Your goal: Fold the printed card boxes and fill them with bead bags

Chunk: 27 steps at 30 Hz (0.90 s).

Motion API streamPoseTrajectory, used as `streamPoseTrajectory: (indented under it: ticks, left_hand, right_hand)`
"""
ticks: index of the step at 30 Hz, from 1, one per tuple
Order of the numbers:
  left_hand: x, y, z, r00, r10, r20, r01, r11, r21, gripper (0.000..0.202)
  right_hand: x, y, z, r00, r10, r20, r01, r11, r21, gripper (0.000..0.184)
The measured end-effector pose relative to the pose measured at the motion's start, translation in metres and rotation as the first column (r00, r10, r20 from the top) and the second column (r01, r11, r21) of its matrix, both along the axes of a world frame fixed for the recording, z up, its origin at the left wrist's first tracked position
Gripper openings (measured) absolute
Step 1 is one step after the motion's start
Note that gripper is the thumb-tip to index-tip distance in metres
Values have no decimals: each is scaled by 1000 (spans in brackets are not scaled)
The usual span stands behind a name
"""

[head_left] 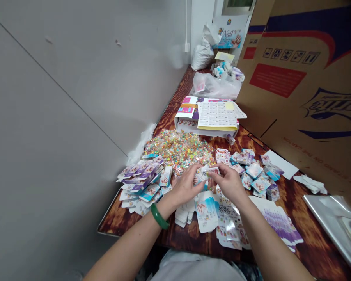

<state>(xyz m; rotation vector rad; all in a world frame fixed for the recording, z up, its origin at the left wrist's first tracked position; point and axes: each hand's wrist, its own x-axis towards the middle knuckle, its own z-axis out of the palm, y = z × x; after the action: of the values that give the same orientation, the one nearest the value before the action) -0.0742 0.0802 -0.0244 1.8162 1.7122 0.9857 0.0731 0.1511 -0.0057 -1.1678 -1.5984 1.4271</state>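
Both hands meet over the middle of the dark wooden table (295, 203). My left hand (187, 184), with a green bangle (158, 216) on its wrist, and my right hand (228, 182) pinch one small printed box (206, 171) between their fingertips. Right behind the hands lies a heap of small colourful plastic-wrapped items (179, 147). Flat box blanks (206, 210) and sticker sheets (229, 226) lie under my wrists.
Folded small boxes are piled at left (143, 179) and right (257, 171). A white open box with printed sheets (213, 117) stands further back, with plastic bags (216, 84) beyond. A big cardboard carton (304, 78) walls the right side. A grey wall (61, 117) borders the left.
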Motion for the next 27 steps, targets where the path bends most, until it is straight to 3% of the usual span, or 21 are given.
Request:
streamPoseTrajectory:
  ticks: [3, 8, 10, 12, 14, 15, 17, 21, 23, 24, 25, 27]
  left_hand:
    - [2, -1, 2, 997, -55, -51, 56, 998, 9, 41]
    - [3, -1, 10, 989, -101, -105, 106, 994, 40, 42]
    - [3, -1, 12, 988, -111, -106, 116, 992, 40, 43]
    - [2, -1, 13, 987, -122, -105, 127, 991, 39, 45]
    - [1, -2, 12, 987, -128, -102, 133, 990, 39, 46]
    - [1, -2, 11, 987, -130, -98, 134, 990, 36, 47]
    - [2, -2, 9, 988, -128, -82, 131, 991, 30, 49]
    - [1, -1, 7, 992, -122, -13, 122, 992, 27, 44]
    - [1, 0, 8, 994, -108, 20, 108, 993, 38, 38]
    - [0, 0, 10, 994, -101, 38, 99, 994, 45, 36]
    - [0, 0, 12, 993, -97, 60, 94, 994, 52, 34]
    - [0, 0, 17, 987, -98, 125, 91, 994, 62, 29]
  right_hand:
    - [2, 3, -2, 991, 130, 31, -128, 990, -52, 12]
    - [1, -1, 7, 973, 229, -41, -233, 958, -166, 18]
    - [3, -3, 11, 934, 355, -47, -357, 914, -191, 21]
    - [6, -3, 13, 869, 487, -88, -492, 830, -262, 24]
    - [8, -2, 11, 832, 543, -117, -549, 773, -317, 24]
    - [7, -2, 9, 836, 540, -96, -540, 778, -321, 23]
    - [5, -1, 6, 873, 488, 29, -462, 843, -274, 24]
    - [-1, -1, 6, 901, 287, 324, -314, 949, 32, 15]
    - [-3, -1, 8, 913, 105, 393, -214, 946, 243, 5]
    - [-3, 0, 9, 919, 31, 392, -165, 935, 313, 9]
    - [-2, 0, 10, 926, -3, 377, -136, 930, 341, 17]
    - [-1, 1, 11, 937, 70, 343, -175, 942, 287, 24]
